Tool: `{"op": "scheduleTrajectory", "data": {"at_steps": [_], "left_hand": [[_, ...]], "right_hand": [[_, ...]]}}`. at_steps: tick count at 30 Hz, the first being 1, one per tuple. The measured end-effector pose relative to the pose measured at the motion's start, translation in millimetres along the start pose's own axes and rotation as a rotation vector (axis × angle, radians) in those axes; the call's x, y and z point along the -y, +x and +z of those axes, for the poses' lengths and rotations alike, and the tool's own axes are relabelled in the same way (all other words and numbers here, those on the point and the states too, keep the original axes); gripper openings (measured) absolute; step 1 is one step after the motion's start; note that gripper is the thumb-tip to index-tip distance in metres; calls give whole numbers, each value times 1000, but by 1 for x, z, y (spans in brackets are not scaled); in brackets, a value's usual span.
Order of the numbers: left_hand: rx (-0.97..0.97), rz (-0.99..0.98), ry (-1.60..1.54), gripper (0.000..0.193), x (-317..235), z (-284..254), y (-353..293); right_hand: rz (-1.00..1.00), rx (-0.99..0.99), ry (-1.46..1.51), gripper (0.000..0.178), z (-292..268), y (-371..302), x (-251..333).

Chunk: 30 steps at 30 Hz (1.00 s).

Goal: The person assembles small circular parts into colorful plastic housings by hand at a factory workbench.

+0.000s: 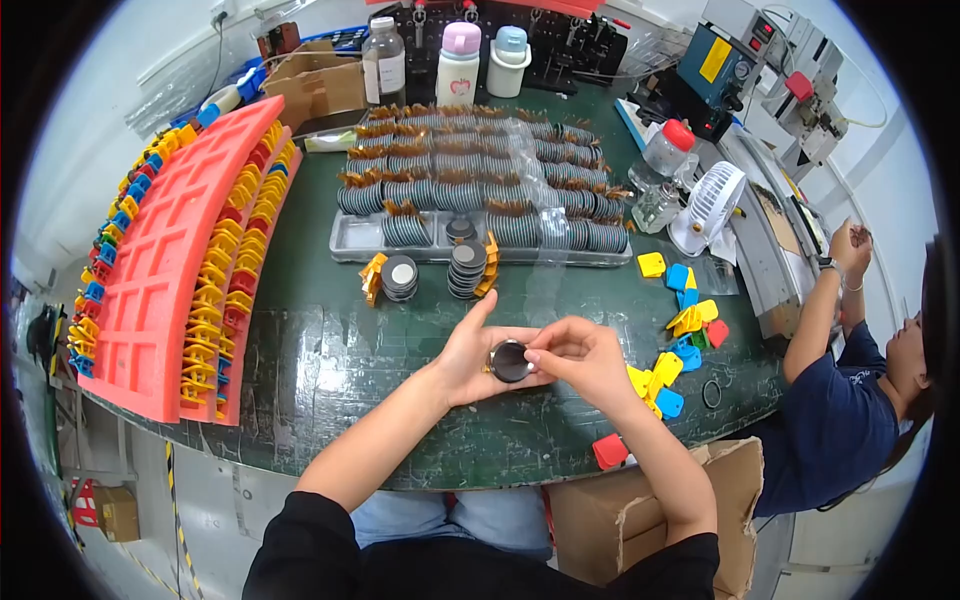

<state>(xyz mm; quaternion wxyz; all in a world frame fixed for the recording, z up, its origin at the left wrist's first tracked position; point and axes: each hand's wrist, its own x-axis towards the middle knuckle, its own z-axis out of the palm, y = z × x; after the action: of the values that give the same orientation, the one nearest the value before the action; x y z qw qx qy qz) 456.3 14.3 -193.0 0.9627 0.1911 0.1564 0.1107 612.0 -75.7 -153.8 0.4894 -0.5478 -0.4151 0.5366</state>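
My left hand [462, 362] lies palm up over the front of the table, thumb spread, holding a small round black disc with a shiny face and metallic rim [510, 362]. It looks like a round display. My right hand [588, 358] pinches at the disc's right edge; whether a thin film or tab is between the fingertips cannot be made out. Just beyond my hands stand two short stacks of grey-faced round discs, a left stack [400, 278] and a taller right stack [467, 268], with orange ribbon tabs sticking out.
Behind the stacks, a clear plastic tray [345, 245] and rows of similar discs [460, 170] fill the table. Pink foam racks [150, 290] with coloured clips stand left. Loose plastic tags [685, 352], a white fan [708, 205] and jars [660, 155] are right. A co-worker [835, 410] sits beyond a cardboard box [610, 515].
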Motion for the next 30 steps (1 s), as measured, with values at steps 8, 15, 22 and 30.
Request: {"op": "scheduleTrajectory", "data": {"at_steps": [8,15,22,30], "left_hand": [[16,1,-13,93,0,-1,2],[6,-13,-7,94,2,-1,8],[22,-4,-17,93,4,-9,2],[79,16,-57,84,5,-11,5]], "right_hand": [[-2,-6,-125,13,-6,6,-10],[-24,-20,-174,13,-11,7,-12],[-126,-23,-329,14,1,5,-13],[-294,-45,-626,22,6,2,-10]]}}
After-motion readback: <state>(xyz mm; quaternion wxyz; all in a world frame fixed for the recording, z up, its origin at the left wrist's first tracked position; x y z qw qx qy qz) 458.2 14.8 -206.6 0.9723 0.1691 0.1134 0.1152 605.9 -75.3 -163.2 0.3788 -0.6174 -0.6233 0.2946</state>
